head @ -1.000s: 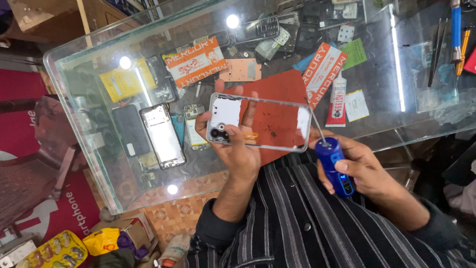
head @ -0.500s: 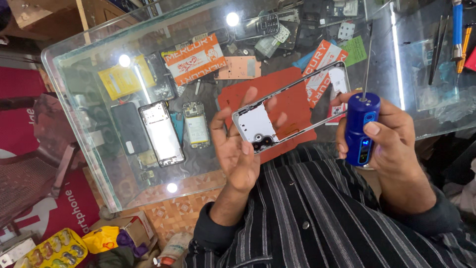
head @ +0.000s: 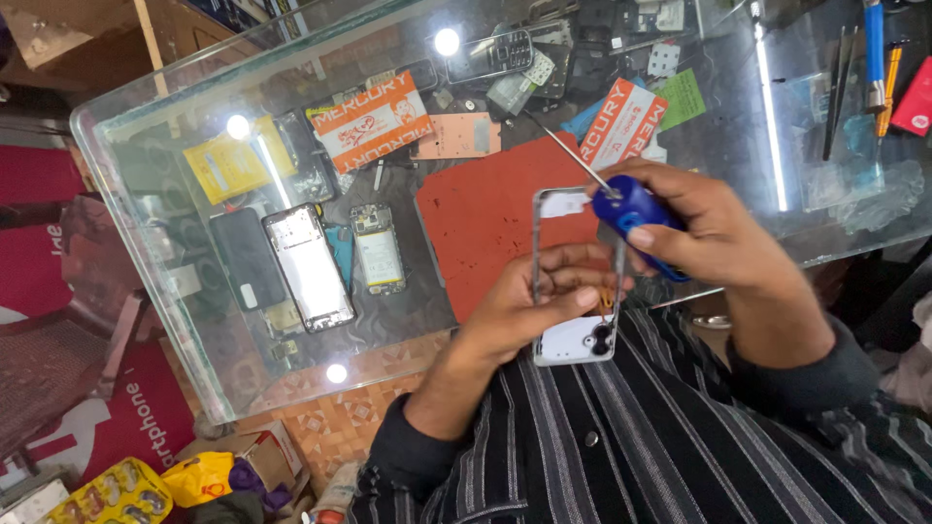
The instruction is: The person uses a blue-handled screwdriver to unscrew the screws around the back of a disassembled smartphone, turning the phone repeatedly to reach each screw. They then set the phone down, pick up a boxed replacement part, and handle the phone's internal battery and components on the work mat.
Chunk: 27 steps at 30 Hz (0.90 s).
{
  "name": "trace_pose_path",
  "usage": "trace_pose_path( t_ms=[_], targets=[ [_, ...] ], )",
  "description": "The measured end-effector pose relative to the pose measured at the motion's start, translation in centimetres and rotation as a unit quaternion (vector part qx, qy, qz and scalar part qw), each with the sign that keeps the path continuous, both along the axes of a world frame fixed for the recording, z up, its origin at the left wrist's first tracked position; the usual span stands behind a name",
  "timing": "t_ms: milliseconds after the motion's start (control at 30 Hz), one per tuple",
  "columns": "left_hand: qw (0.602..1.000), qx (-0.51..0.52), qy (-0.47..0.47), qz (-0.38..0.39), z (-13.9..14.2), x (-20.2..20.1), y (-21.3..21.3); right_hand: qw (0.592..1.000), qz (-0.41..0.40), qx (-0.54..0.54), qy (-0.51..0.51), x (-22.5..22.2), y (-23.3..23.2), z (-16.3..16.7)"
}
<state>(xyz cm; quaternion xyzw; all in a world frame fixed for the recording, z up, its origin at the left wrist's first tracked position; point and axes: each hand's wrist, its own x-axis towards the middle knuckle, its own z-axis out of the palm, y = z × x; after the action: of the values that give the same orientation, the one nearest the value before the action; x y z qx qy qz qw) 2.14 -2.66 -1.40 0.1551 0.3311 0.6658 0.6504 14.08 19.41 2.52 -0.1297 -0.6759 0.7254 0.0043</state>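
My left hand [head: 529, 309] grips a clear phone frame [head: 573, 340] with a white camera end, held upright over my lap at the near edge of the glass counter [head: 146, 243]. The camera end points toward me. My right hand [head: 714, 238] is closed around a blue-handled screwdriver [head: 631, 209], whose thin metal shaft [head: 573, 160] points up and left, away from me. The right hand sits just right of the frame's top and partly covers it. A red work mat [head: 485, 218] lies on the glass behind the frame.
On the glass lie an open phone body [head: 309, 267], a dark phone back [head: 248, 257], a small circuit board [head: 379, 247], orange-and-white packets [head: 374, 121], a yellow packet [head: 228, 165] and several tools [head: 874, 68] at the far right. Boxes sit on the floor at lower left.
My left hand turned the phone frame from lying sideways to upright, camera end toward me. My right hand brought the screwdriver up and left, shaft now pointing away over the mat.
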Motion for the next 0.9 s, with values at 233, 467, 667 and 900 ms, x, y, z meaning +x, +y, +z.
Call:
trace_pose_path(
  t_ms=[233, 467, 667, 900],
  targets=[
    [0.976, -0.078, -0.001, 0.203, -0.4, 1.3, 0.7, 0.966, -0.144, 0.211, -0.024, 1.1, -3.0, 0.7],
    [0.965, -0.021, -0.024, 0.260, 1.0, -0.4, 0.0, 0.927, -0.071, 0.364, -0.047, 4.9, -5.6, 1.3],
    [0.963, -0.040, 0.008, 0.267, 1.1, -0.4, 0.4, 0.902, -0.055, 0.424, -0.056, 6.6, -6.5, 0.8],
    [0.973, 0.033, -0.057, 0.219, 1.5, -0.5, 0.5, 0.882, -0.059, 0.465, -0.055, 6.4, -7.1, 0.6]
  ],
)
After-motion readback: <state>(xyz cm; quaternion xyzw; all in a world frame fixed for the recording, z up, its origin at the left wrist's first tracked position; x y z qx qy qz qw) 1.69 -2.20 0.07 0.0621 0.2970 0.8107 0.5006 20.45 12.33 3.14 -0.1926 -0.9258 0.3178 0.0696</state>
